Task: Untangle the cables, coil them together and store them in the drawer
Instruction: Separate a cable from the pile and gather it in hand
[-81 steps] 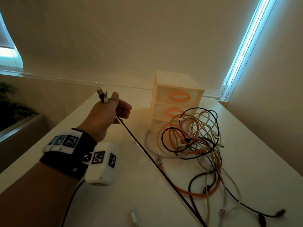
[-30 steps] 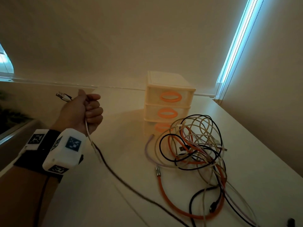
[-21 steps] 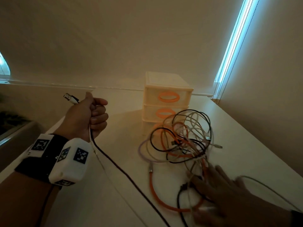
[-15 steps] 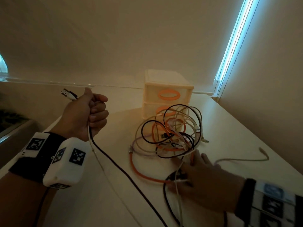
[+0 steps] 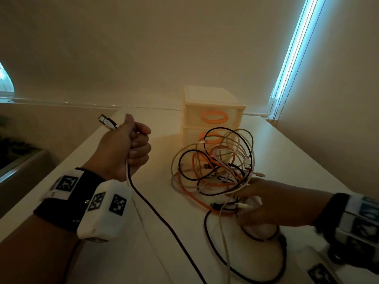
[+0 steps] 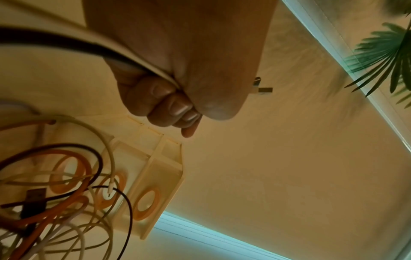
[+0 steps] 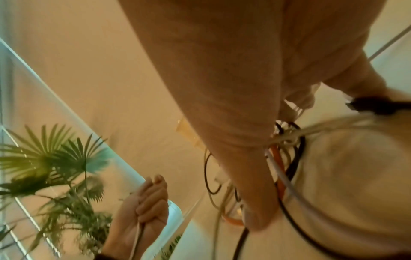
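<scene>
Drawer unit (image 5: 212,117) at the counter's (image 5: 297,167) rear; cable tangle (image 5: 215,167) before it; left hand (image 5: 125,148) left of the tangle; right hand (image 5: 264,203) at the tangle's near right edge.

The left hand (image 6: 177,58) clenches a black cable (image 6: 66,42) and a cream cable (image 6: 142,58). Below, tangled orange, black and white cables (image 6: 62,198) lie against a cream plastic drawer unit (image 6: 160,176).

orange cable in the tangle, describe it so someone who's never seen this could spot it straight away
Start at the cream drawer unit at the back of the white table; the cable tangle sits right in front of it, with the right hand gripping its near side. The orange cable loops through the tangle and curves along its near edge. It is thicker than the black, white and beige cords around it, and the only orange one.
</scene>
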